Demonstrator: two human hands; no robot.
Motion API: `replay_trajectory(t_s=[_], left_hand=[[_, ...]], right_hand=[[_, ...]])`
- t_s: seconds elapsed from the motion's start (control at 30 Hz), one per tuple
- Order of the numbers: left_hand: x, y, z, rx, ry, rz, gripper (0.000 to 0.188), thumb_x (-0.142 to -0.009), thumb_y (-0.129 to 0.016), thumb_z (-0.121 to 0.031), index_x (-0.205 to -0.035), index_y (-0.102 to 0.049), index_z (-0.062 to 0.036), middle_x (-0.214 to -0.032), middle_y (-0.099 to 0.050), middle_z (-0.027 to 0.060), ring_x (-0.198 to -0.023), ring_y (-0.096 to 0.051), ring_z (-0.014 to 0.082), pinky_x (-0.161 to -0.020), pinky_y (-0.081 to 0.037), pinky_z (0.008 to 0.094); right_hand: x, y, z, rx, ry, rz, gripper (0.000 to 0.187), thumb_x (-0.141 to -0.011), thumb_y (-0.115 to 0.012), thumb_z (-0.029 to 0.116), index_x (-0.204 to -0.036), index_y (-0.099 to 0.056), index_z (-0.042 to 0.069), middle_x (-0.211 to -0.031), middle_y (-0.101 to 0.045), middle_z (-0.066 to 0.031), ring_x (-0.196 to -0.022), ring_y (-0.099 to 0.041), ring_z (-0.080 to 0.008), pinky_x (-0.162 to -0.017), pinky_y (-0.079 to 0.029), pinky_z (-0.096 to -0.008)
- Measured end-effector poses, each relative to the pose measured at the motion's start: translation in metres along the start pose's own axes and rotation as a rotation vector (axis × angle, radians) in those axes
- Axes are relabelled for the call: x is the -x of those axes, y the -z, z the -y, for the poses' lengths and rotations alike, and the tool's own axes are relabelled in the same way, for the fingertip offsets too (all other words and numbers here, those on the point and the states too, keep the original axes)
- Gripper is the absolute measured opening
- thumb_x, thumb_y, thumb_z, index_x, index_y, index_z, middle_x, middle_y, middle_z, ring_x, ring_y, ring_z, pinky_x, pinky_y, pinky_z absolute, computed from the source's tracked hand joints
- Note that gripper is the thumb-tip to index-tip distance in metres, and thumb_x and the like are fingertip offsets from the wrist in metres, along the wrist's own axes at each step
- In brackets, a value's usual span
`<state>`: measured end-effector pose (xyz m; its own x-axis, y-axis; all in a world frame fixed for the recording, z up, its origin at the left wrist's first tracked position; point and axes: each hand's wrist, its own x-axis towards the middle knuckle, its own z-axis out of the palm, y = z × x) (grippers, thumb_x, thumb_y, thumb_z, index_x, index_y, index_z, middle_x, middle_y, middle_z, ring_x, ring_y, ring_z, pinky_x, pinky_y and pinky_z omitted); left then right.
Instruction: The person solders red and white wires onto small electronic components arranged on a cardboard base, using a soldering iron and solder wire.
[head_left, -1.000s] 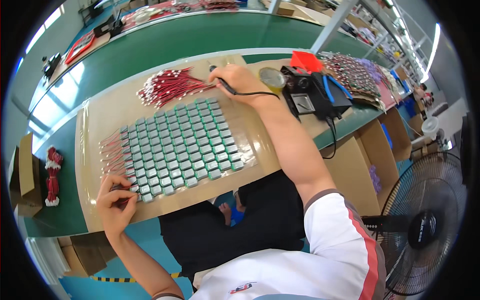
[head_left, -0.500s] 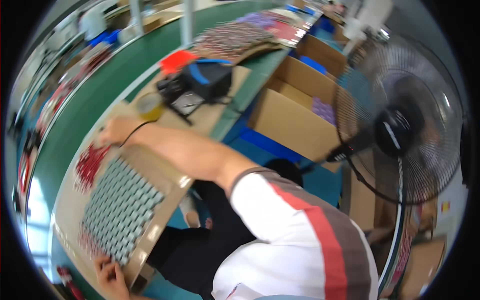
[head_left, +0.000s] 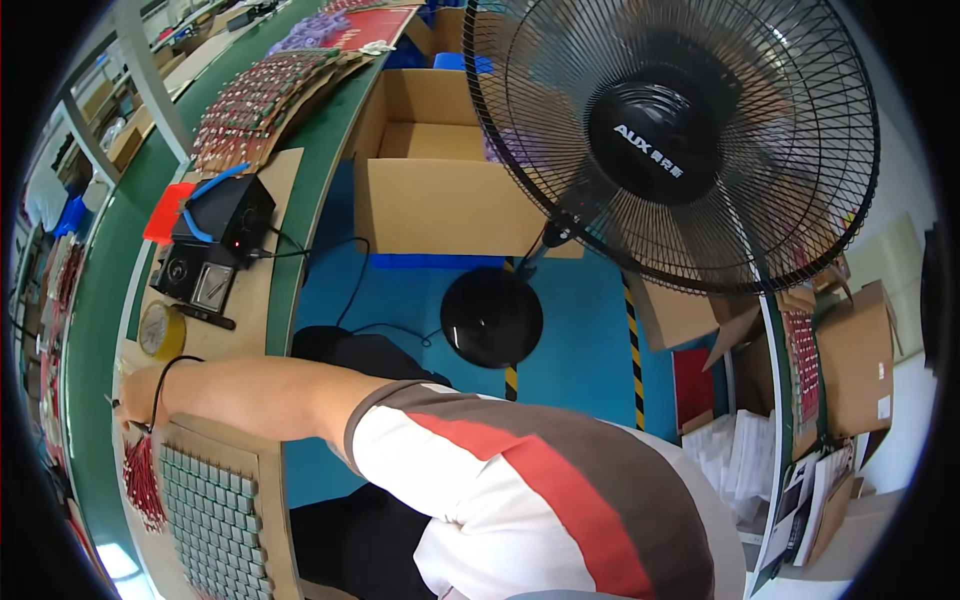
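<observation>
My right hand (head_left: 140,396), with a black cord round its wrist, reaches to the bench on the left. Its fingers are curled at the upper end of a bundle of thin red wires (head_left: 143,482) with pale tips; what they pinch is hidden. Beside the wires, rows of small grey-green boards (head_left: 212,515) lie on a brown cardboard sheet (head_left: 272,500). A yellow roll (head_left: 162,332) stands just beyond the hand. Farther along sits a black box-shaped device (head_left: 230,215) with a blue cable and a small red light. My left hand is out of view.
A large black fan (head_left: 655,135) stands on the right, its round base (head_left: 492,318) on the blue floor. An open cardboard box (head_left: 450,205) stands beside the bench. Wired boards (head_left: 255,105) are piled at the bench's far end. A cable (head_left: 365,285) trails down to the floor.
The view has swung to the right, so the bench sits farther left and the fan shows larger. My left hand, at the boards' near edge before, has left the view. My right hand stays by the wires.
</observation>
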<state>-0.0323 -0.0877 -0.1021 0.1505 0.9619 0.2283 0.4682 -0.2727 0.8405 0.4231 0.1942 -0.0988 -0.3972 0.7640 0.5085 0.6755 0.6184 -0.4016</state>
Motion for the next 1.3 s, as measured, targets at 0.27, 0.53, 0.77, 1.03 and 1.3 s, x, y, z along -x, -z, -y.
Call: replay_trajectory(t_s=[0.27, 0.53, 0.77, 1.03, 1.3], left_hand=[[0.007, -0.019, -0.051, -0.221, 0.1, -0.11, 0.019, -0.1, -0.078, 0.003, -0.117, -0.082, -0.0035, -0.13, -0.071, 0.0183, -0.113, -0.069, 0.0283, -0.091, -0.058, 0.0305], [0.017, -0.024, -0.04, -0.156, -0.141, -0.119, 0.009, -0.082, -0.08, 0.004, -0.089, -0.076, -0.0005, -0.115, -0.068, 0.0119, -0.099, -0.064, 0.0207, -0.073, -0.046, 0.0262], [0.012, -0.031, -0.065, 0.041, -0.118, -0.147, 0.017, -0.082, -0.081, 0.001, -0.099, -0.078, 0.0035, -0.112, -0.072, 0.0155, -0.105, -0.068, 0.0249, -0.091, -0.054, 0.0352], [0.01, -0.033, -0.072, 0.149, -0.094, -0.334, 0.017, -0.096, -0.072, 0.003, -0.111, -0.078, 0.0098, -0.113, -0.074, 0.0148, -0.109, -0.069, 0.0223, -0.098, -0.052, 0.0331], [0.013, -0.032, -0.068, 0.122, -0.018, -0.561, 0.016, -0.1, -0.076, 0.001, -0.114, -0.078, 0.0077, -0.111, -0.078, 0.0123, -0.105, -0.071, 0.0171, -0.096, -0.053, 0.0303]], right_hand=[[0.002, -0.012, 0.003, 0.04, -0.035, -0.016, 0.023, -0.091, -0.07, 0.023, -0.109, -0.08, 0.035, -0.096, -0.08, -0.0086, -0.088, -0.076, -0.0368, -0.075, -0.058, -0.0544], [0.014, 0.015, 0.007, 0.071, 0.226, -0.103, 0.03, -0.084, -0.07, 0.003, -0.11, -0.076, 0.015, -0.103, -0.079, -0.013, -0.097, -0.075, -0.0371, -0.089, -0.06, -0.0488], [0.026, 0.058, 0.017, 0.003, 0.262, -0.192, 0.027, -0.092, -0.072, 0.006, -0.118, -0.072, 0.011, -0.1, -0.073, -0.0138, -0.094, -0.072, -0.0324, -0.084, -0.058, -0.0428], [0.033, 0.082, 0.033, -0.355, -0.152, -0.229, 0.026, -0.096, -0.077, 0.006, -0.122, -0.075, 0.008, -0.092, -0.076, -0.0048, -0.082, -0.071, -0.0128, -0.079, -0.059, -0.0296], [0.038, 0.07, 0.1, -0.446, 0.119, -0.162, 0.03, -0.096, -0.08, 0.002, -0.125, -0.074, 0.007, -0.098, -0.077, -0.0027, -0.09, -0.074, -0.0116, -0.083, -0.06, -0.0265]])
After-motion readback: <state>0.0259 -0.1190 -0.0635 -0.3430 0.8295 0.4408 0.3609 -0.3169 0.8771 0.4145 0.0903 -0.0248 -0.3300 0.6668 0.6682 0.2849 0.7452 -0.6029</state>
